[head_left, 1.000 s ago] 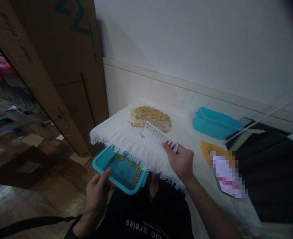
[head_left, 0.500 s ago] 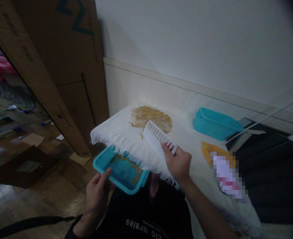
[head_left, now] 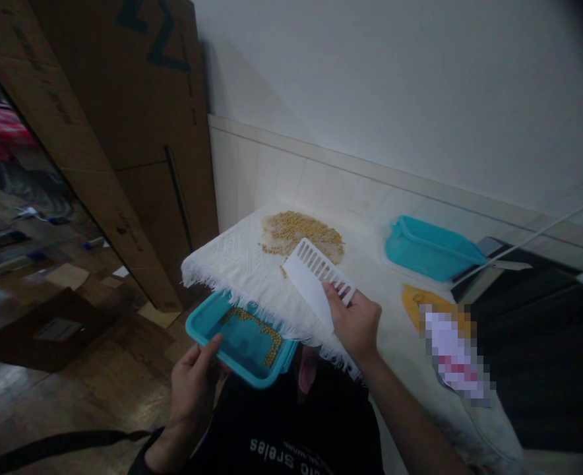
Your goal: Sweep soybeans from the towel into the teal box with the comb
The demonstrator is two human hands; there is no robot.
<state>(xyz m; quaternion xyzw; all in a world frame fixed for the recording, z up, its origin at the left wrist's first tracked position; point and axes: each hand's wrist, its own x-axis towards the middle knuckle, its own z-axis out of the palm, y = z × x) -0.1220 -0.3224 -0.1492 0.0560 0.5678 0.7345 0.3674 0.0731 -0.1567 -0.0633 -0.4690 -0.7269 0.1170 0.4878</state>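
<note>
White plastic scraper (head_left: 316, 277) sat pinched in the right hand (head_left: 355, 323), its edge at the bean pile (head_left: 301, 232) on the cloth (head_left: 242, 260) — mid-sweep, I judged. Left hand (head_left: 192, 382) gripped the teal tray (head_left: 195, 326) under the fringe; another pull called for the blade behind the pile.

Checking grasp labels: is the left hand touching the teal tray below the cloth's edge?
Touching. The head view shows the left hand gripping the teal tray at its near rim, thumb on top.

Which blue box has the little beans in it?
The teal box held by the left hand below the cloth edge; the other teal box, farther right, shows none.
</note>
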